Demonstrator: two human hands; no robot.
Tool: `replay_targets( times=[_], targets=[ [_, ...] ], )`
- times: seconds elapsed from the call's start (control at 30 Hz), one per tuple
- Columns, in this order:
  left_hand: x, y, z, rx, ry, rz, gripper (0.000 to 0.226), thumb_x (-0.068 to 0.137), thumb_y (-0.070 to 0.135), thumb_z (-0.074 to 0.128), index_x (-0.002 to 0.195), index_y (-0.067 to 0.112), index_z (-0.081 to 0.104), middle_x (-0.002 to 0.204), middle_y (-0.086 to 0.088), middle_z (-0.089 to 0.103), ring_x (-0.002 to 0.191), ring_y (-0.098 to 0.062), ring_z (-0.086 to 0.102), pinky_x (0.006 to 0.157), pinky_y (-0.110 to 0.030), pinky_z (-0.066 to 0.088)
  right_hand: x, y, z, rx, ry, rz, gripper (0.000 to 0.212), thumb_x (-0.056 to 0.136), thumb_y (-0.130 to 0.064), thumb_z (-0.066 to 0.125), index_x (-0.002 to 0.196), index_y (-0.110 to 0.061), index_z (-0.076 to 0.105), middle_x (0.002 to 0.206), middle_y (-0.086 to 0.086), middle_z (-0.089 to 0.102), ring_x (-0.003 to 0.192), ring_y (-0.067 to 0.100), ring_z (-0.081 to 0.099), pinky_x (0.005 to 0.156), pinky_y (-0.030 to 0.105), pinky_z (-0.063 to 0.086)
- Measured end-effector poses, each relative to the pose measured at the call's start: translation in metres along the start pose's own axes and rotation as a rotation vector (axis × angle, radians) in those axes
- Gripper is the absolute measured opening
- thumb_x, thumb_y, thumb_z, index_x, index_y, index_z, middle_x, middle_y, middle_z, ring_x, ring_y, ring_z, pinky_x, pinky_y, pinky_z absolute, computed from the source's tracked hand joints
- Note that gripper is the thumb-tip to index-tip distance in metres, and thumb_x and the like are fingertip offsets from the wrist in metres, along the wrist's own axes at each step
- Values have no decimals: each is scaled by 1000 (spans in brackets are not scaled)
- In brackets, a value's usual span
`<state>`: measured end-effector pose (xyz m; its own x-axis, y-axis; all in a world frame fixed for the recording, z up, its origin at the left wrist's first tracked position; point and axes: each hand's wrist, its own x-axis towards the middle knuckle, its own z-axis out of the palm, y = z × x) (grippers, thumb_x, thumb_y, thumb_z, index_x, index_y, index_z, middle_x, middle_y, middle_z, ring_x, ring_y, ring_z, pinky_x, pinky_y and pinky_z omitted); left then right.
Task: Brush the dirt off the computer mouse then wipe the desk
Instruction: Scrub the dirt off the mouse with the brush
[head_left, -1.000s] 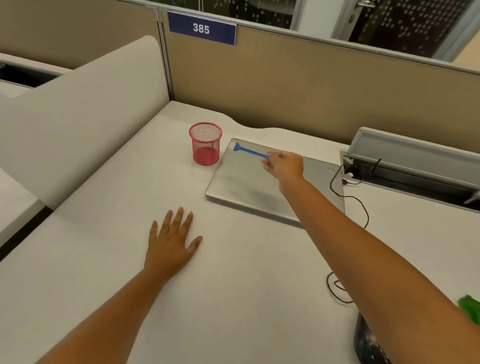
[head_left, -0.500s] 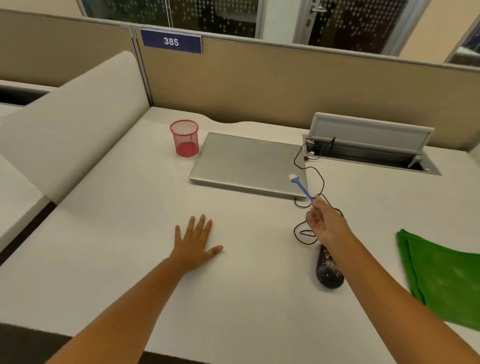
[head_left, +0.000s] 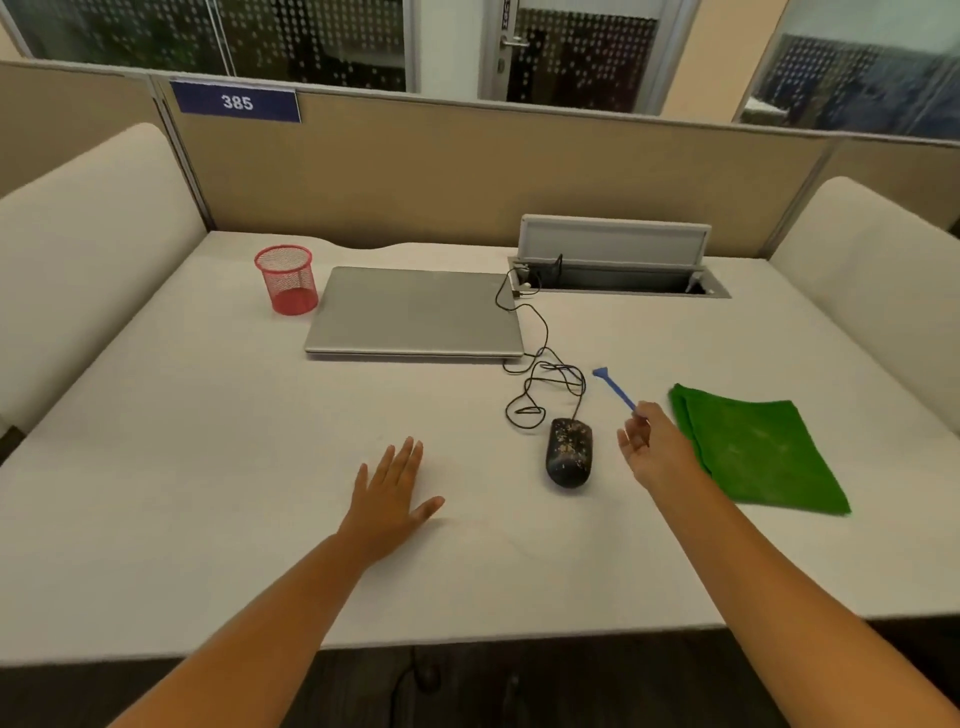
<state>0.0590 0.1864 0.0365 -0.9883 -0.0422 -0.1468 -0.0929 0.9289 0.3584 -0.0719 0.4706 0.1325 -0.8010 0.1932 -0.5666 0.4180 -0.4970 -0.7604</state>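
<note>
The right hand (head_left: 655, 448), fingertips pinching the slim blue plastic brush (head_left: 615, 388), has carried it from the closed laptop to just right of the dirt-speckled black computer mouse (head_left: 569, 452), ready for brushing, while the left hand (head_left: 387, 499) stays flat, fingers spread, left of the mouse.

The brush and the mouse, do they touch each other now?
Apart. The head view shows the brush held up in the right hand, with bare desk between it and the mouse.
</note>
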Motion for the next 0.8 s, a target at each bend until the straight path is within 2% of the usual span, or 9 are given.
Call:
replay_targets(
  times=[0.07,0.13,0.17,0.23,0.37,0.47,0.6,0.7,0.8],
  targets=[
    [0,11,2,24,2,74,104,56,88,-9,135,21,-24,142,10,-27,136,-13,-17,109,-41,-8,-3,-3,-15,9,-61,52,8,85,-18,60,77,-15,59,70,-6,54,53,1,55,68,24,46],
    [0,21,3,51,-22,183,88,70,82,23,135,42,-23,143,14,-26,137,-13,-17,108,-41,-9,-4,-5,-30,-48,-88,88,8,84,-21,61,76,-19,60,72,-9,54,65,1,54,82,27,43],
    [1,27,3,68,-37,230,88,75,73,38,131,49,-26,143,15,-26,137,-12,-18,108,-40,-10,-4,-5,-37,-74,-85,97,10,84,-22,61,75,-19,60,72,-9,54,68,2,54,86,30,41],
    [4,40,4,88,-58,284,95,77,62,53,130,49,-25,143,16,-26,136,-11,-18,108,-39,-11,-3,-6,-51,-86,-72,115,11,84,-23,62,74,-20,59,73,-8,54,71,2,53,88,32,40],
    [16,68,10,72,-63,312,102,75,61,58,136,32,-19,141,12,-26,137,-13,-17,108,-38,-11,9,-6,-77,-16,-39,151,6,86,-22,60,81,-20,59,77,-8,56,71,2,51,87,31,41],
    [28,85,13,60,-83,307,107,72,62,59,142,25,-12,143,10,-24,136,-11,-17,108,-36,-11,20,-6,-91,-17,-7,180,9,87,-21,59,79,-18,58,78,-8,56,70,2,51,86,29,40],
    [46,97,11,31,-20,321,107,70,61,63,144,22,-4,154,3,-4,140,-14,-5,109,-32,-5,36,-5,-102,-42,25,197,10,87,-16,59,77,-13,58,77,-3,56,68,4,51,83,29,40],
    [59,109,11,23,-38,314,112,68,62,65,144,20,-5,154,1,-3,140,-15,-3,110,-31,-4,47,-3,-104,-84,33,195,11,88,-13,59,77,-11,57,76,0,56,68,8,54,81,30,43],
    [74,121,13,1,-82,306,120,63,64,67,144,20,-10,154,1,-5,140,-15,-3,110,-31,-3,53,-3,-100,-188,36,155,12,90,-13,56,79,-7,57,76,6,57,70,13,57,68,29,50]
  ],
)
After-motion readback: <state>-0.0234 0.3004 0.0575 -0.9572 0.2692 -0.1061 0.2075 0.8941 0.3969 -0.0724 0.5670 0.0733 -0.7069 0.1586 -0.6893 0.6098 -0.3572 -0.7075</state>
